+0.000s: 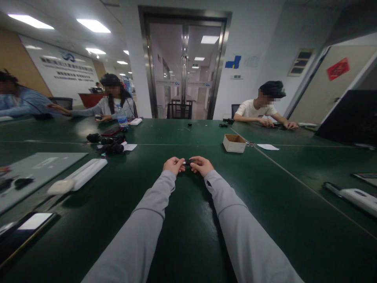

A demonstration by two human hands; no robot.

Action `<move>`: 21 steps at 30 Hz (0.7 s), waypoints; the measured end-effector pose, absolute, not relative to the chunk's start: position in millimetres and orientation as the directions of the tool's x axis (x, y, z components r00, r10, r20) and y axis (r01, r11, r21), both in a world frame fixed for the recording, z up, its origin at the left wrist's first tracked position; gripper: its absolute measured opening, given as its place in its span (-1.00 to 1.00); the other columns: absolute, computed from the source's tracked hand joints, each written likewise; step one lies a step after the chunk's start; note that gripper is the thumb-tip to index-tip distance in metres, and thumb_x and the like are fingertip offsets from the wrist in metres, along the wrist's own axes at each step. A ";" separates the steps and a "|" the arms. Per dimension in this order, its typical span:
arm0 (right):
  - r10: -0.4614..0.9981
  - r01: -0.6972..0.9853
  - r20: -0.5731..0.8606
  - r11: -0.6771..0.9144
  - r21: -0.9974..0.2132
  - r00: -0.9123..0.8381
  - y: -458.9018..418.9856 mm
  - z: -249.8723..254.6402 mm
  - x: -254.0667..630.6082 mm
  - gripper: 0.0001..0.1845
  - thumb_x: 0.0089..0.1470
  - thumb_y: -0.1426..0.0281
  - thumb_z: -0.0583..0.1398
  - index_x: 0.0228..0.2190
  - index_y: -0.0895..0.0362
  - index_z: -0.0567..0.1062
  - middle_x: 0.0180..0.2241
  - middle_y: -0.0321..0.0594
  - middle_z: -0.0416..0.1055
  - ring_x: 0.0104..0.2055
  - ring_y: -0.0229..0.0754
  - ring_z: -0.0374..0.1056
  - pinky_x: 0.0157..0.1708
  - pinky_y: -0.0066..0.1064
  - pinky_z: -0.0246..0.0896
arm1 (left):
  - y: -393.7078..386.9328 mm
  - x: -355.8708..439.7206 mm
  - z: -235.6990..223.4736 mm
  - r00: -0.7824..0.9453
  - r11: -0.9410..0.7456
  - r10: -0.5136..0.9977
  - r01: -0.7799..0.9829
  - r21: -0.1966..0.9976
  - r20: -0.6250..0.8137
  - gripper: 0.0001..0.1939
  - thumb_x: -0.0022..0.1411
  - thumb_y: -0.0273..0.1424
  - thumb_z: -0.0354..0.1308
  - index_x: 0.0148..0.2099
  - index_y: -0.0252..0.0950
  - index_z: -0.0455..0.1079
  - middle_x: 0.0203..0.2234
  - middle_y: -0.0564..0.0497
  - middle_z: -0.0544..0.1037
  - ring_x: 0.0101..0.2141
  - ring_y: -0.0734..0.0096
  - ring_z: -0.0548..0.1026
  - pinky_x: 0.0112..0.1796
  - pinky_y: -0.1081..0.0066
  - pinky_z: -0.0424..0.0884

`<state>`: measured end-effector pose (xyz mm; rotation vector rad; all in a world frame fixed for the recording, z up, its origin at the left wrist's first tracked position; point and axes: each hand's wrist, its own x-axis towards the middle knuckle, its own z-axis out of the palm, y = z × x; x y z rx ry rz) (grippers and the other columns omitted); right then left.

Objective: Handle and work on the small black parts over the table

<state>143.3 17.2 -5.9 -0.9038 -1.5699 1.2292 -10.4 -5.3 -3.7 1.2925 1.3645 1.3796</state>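
Both of my arms reach forward over the dark green table. Between my fingertips is a small black object with a shiny metal end, too small to name surely. My left hand is closed in a pinch at its metal end. Closed on the black end, my right hand pinches from the other side. The two hands are a short gap apart, just above the tabletop. Ahead and to the right stands an open cardboard box, touched by neither hand.
At left lie a white power strip, a phone, a grey board and black gear. A water bottle stands farther back. White paper and a white device lie right. Other people sit across the table.
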 end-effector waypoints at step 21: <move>0.923 -0.043 0.207 0.205 -0.978 -0.324 14.9 -3.2 144.8 -0.55 -0.37 0.46 0.33 -0.31 0.19 0.36 -0.54 -0.36 0.34 -0.59 -0.34 0.32 -0.63 -0.53 0.23 | -1.6 -12.9 -1.6 -0.178 -0.014 0.983 0.151 0.988 0.041 -0.69 0.09 -0.21 0.07 -0.48 -0.38 0.27 -0.69 -0.01 0.45 -0.69 0.51 0.41 -0.67 0.58 0.25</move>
